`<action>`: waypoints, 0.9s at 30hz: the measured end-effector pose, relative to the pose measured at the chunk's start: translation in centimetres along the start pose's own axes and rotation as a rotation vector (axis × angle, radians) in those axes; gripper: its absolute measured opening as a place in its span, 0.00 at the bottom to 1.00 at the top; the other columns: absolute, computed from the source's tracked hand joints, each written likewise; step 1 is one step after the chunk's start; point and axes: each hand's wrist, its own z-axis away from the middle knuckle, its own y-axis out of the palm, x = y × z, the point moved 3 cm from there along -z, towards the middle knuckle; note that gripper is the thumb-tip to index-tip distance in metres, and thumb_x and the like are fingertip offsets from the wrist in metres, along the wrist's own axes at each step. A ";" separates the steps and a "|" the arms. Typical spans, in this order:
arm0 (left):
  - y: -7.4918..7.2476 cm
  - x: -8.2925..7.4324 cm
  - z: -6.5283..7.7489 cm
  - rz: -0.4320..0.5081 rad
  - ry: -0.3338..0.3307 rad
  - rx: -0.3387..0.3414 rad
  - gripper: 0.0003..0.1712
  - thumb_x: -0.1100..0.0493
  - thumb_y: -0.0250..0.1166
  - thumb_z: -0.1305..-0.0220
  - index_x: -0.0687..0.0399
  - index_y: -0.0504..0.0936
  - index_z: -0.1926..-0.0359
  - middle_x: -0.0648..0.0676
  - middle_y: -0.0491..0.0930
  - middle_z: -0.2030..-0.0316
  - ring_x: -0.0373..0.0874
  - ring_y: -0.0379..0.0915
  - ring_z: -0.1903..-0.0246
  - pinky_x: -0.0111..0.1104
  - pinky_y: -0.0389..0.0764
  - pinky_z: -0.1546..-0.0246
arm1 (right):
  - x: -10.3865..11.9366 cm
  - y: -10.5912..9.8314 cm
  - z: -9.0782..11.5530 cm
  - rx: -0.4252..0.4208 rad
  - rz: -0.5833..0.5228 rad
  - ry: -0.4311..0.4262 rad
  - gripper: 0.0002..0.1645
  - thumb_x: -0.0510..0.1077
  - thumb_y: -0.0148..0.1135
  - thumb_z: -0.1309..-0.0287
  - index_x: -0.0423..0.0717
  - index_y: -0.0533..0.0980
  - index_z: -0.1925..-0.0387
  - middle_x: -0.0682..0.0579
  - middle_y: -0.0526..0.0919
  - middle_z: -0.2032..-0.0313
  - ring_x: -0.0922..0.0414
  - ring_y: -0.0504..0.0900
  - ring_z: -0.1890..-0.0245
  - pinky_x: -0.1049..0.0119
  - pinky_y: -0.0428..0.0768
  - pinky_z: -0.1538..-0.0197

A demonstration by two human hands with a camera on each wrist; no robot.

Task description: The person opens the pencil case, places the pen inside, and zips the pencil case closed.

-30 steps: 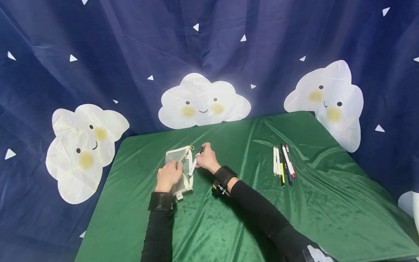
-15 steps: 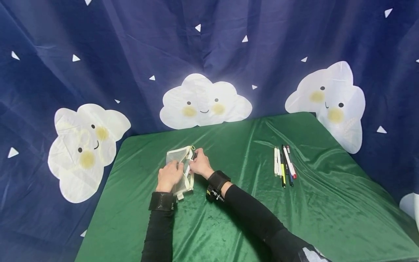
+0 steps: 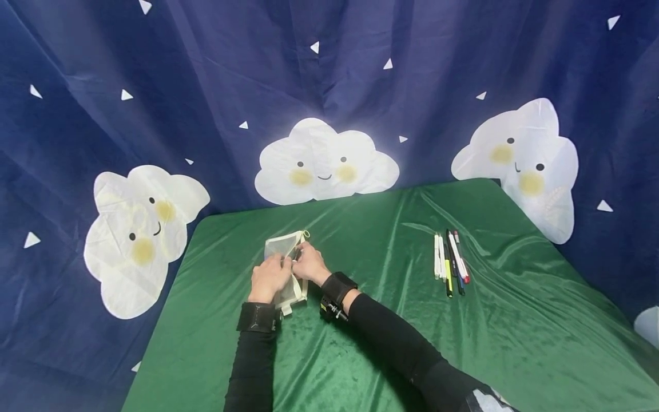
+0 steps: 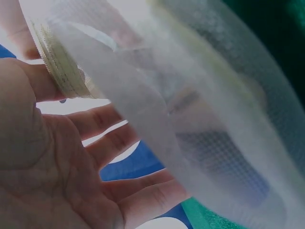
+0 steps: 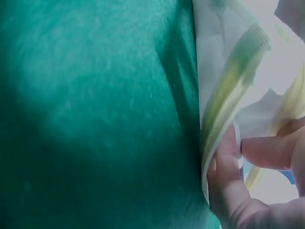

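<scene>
A translucent mesh zip pouch (image 3: 278, 245) with cream trim lies on the green cloth, its zipped side parted. My left hand (image 3: 270, 278) holds the pouch's opening edge; in the left wrist view the thumb and a finger grip the zipper band (image 4: 55, 59), while the other fingers extend beneath the mesh. My right hand (image 3: 311, 264) has its fingers inside the opening. It pinches a white marker with a black cap (image 3: 298, 254), mostly hidden by the fingers and pouch. The right wrist view shows thumb and fingers (image 5: 267, 151) behind the cream zipper edge (image 5: 228, 90).
Several pens and markers (image 3: 450, 263) lie side by side on the green cloth (image 3: 370, 343), right of the hands. A dark blue curtain (image 3: 350, 68) with white clouds hangs behind the cloth's far edge.
My right hand has moved left and slightly down, carrying the marker from beside the pouch into its opening. My left hand stays on the pouch. The head view has shifted slightly.
</scene>
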 end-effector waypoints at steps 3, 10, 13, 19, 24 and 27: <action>0.1 -0.1 0.1 0.002 -0.003 0.002 0.29 0.45 0.44 0.23 0.60 0.74 0.36 0.67 0.77 0.37 0.67 0.73 0.37 0.61 0.68 0.36 | -0.2 0.3 0.0 0.009 0.010 0.003 0.32 0.38 0.62 0.44 0.39 0.72 0.35 0.48 0.86 0.69 0.57 0.82 0.72 0.70 0.76 0.69; 0.3 -0.2 0.3 -0.003 -0.002 0.004 0.30 0.45 0.44 0.23 0.61 0.73 0.34 0.66 0.77 0.36 0.66 0.73 0.36 0.60 0.68 0.36 | -0.5 0.7 -0.1 0.026 0.005 0.005 0.33 0.37 0.63 0.46 0.42 0.75 0.36 0.54 0.79 0.75 0.59 0.75 0.75 0.71 0.71 0.72; 0.3 -0.3 0.3 -0.004 0.002 0.001 0.30 0.46 0.43 0.23 0.61 0.74 0.35 0.66 0.77 0.37 0.66 0.73 0.37 0.61 0.68 0.36 | -0.6 0.8 0.0 0.037 -0.008 0.000 0.31 0.36 0.62 0.45 0.42 0.76 0.37 0.52 0.82 0.75 0.58 0.77 0.75 0.72 0.72 0.71; 0.2 -0.3 0.2 0.003 0.003 0.000 0.29 0.45 0.43 0.22 0.60 0.74 0.36 0.66 0.77 0.37 0.66 0.73 0.37 0.61 0.68 0.35 | -0.7 0.7 0.2 0.076 -0.095 0.016 0.21 0.36 0.62 0.44 0.38 0.81 0.47 0.44 0.88 0.63 0.58 0.80 0.69 0.72 0.74 0.68; 0.1 -0.4 0.1 0.015 -0.002 0.011 0.30 0.44 0.42 0.22 0.58 0.73 0.35 0.65 0.76 0.35 0.65 0.72 0.35 0.61 0.67 0.35 | -0.6 0.8 0.4 0.152 -0.206 0.011 0.12 0.32 0.58 0.46 0.36 0.84 0.62 0.48 0.83 0.70 0.58 0.74 0.75 0.71 0.71 0.73; 0.0 -0.4 0.1 0.021 0.002 0.013 0.29 0.44 0.41 0.22 0.58 0.73 0.36 0.65 0.76 0.36 0.66 0.72 0.36 0.62 0.67 0.36 | -0.7 1.0 0.5 0.188 -0.238 -0.001 0.10 0.31 0.57 0.47 0.36 0.83 0.67 0.53 0.77 0.77 0.60 0.72 0.78 0.72 0.70 0.75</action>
